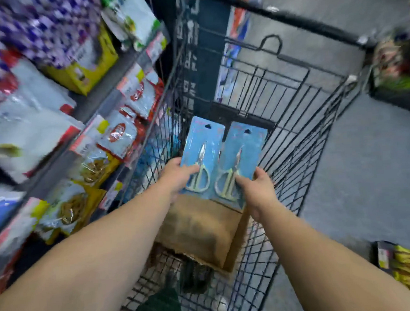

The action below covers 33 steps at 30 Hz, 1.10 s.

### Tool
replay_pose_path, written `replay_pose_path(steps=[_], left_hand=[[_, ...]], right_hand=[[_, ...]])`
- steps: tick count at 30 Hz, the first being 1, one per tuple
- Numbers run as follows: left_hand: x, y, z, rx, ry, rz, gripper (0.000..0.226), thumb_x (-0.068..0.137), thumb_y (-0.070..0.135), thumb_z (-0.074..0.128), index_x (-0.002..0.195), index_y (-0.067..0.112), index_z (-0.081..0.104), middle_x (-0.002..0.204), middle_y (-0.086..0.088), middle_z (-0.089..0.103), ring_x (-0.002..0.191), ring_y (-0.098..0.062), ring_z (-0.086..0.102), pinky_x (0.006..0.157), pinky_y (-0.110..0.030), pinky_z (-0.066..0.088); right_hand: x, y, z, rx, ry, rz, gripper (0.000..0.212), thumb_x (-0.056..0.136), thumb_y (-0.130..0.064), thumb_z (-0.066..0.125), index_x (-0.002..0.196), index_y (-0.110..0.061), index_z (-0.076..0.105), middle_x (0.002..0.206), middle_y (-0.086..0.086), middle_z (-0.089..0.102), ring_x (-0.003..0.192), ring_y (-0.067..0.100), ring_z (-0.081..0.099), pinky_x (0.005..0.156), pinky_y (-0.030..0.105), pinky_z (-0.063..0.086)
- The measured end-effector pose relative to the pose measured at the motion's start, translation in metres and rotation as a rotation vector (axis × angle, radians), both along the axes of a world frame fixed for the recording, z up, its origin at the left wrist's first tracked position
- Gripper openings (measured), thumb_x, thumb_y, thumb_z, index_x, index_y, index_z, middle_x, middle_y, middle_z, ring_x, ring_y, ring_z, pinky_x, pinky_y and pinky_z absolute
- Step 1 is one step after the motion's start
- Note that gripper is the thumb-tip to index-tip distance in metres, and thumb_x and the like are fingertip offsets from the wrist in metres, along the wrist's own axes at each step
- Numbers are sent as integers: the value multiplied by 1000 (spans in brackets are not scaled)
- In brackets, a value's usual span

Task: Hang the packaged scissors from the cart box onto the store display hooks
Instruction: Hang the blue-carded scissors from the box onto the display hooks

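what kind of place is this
Most likely a shop aisle: shelves of packaged goods on the left, a wire cart ahead, and both hands holding carded scissors with hang holes over a cardboard box.

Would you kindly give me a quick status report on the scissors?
Left hand grips left scissors pack; right hand grips right scissors pack. Both packs above cardboard box in cart. No display hooks in view.

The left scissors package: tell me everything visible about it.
The left scissors package is a flat blue card with a dark hang hole near its top and pale-handled, metal-bladed scissors pointing up under what looks like clear plastic. The left hand grips its lower left edge, thumb on the front. It is held above the brown cardboard box in the cart, beside a matching package.
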<state>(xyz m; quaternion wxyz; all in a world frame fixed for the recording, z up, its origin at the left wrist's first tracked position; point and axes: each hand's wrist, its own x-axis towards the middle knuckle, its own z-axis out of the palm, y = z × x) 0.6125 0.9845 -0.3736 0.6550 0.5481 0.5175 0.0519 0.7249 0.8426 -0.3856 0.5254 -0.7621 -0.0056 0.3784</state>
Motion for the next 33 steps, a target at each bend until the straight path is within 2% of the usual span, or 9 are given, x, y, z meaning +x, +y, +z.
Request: replay_pose_path(steps=[3,6,7,10,15,20,23,29,33], left_hand=[[-28,-11,35,30,-23,68,28,86,16,73,110,14,60,91,2,62,69,-7,56,46,-14,46],[-66,-33,64,72,-7,156,57,72,30,86,119,12,61,118,-2,66,100,-22,63,86,-36,52],[-81,-42,71,88,-16,195,52,70,30,87,115,14,65,118,-3,67,102,-25,63,90,-41,52],[-129,-79,95,159,-40,337,25,73,18,85,85,22,63,103,-5,69,92,-24,65,81,-35,52],[-223,-132,118,220,-58,596,29,77,16,82,98,19,64,96,1,69,77,-14,63,61,-25,48],[-344,-188,119,283,35,827,34,76,21,83,108,15,70,102,-1,72,85,-17,65,69,-28,48],[-420,-231,119,290,64,978,40,75,22,83,111,13,67,105,-2,70,87,-18,64,76,-30,48],[-571,-324,119,300,55,1287,31,77,12,82,102,12,64,106,-6,70,96,-24,66,87,-35,52],[-688,-404,117,307,94,1430,14,79,10,79,86,15,69,90,-3,73,83,-21,68,87,-38,55]], right_hand=[[-11,-6,46,101,30,122,25,84,-4,68,105,-15,60,104,10,72,94,29,70,87,49,56],[-30,-14,74,183,41,255,22,87,-2,66,99,-19,59,97,6,71,88,27,70,83,46,57],[-38,-17,83,194,24,307,22,86,-3,67,96,-20,59,94,5,71,86,26,70,82,46,58],[-71,-24,101,227,-17,433,24,86,-5,69,103,-16,56,102,9,69,88,25,69,78,42,58],[-151,-27,122,221,-105,729,25,87,-16,69,106,-21,55,108,2,68,93,20,67,88,45,55],[-266,-35,123,219,-155,1039,40,90,-23,67,126,-22,48,115,0,64,102,23,64,88,46,53],[-348,-47,120,236,-156,1200,39,91,-23,66,124,-24,46,118,-2,63,105,23,62,93,48,52],[-519,-100,122,316,-97,1424,35,89,-14,68,116,-20,46,107,0,62,89,17,61,71,28,49],[-650,-159,118,336,-87,1601,40,88,-13,69,122,-14,48,111,1,62,99,21,62,88,37,52]])
